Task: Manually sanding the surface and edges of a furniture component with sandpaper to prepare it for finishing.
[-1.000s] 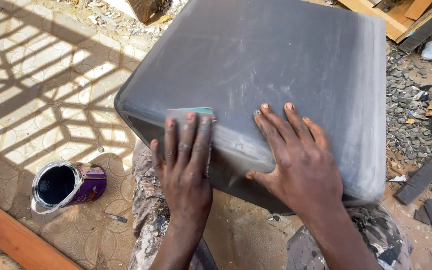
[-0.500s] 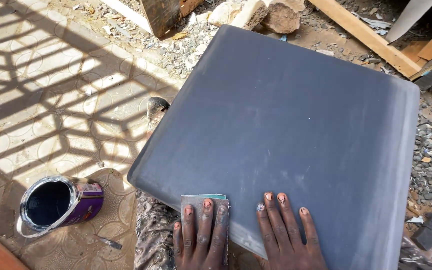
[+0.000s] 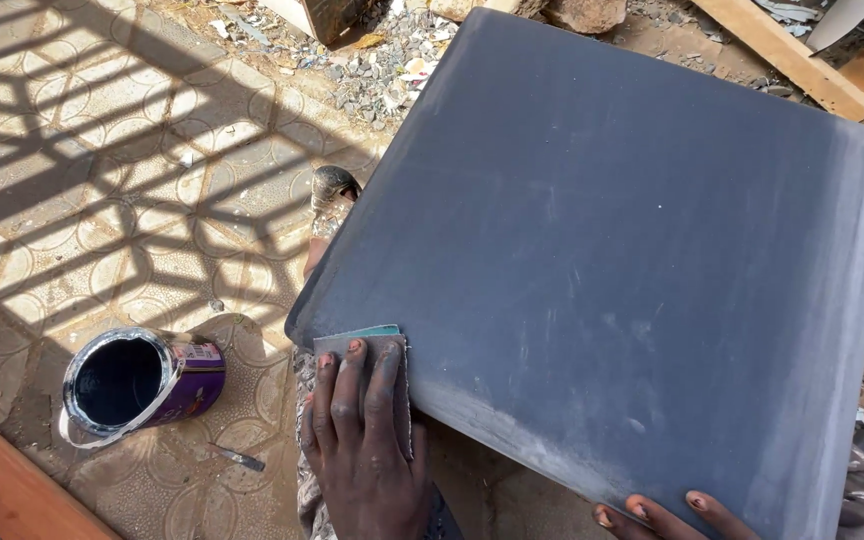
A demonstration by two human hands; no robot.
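A large dark grey panel (image 3: 612, 250) with rounded corners rests tilted across my lap, dusty with pale streaks near its lower edge. My left hand (image 3: 362, 440) lies flat on a grey sheet of sandpaper (image 3: 357, 345) with a green edge, pressing it onto the panel's near left corner. At the bottom edge of the picture, only the fingertips of my right hand (image 3: 667, 515) show, touching the panel's lower edge. My paint-spattered trouser leg (image 3: 304, 480) shows under the left hand.
An opened paint tin (image 3: 137, 380) lies on its side on the patterned tile floor at the left, a small metal tool (image 3: 237, 458) beside it. A wooden plank (image 3: 12, 480) crosses the bottom left. Gravel, stones and timber (image 3: 782, 50) lie beyond the panel. My shoe (image 3: 334, 190) peeks out at the panel's left.
The view has shifted. My left hand with the sandpaper moved left to the panel's corner. My right hand slid down off the face, to the lower edge, mostly out of view.
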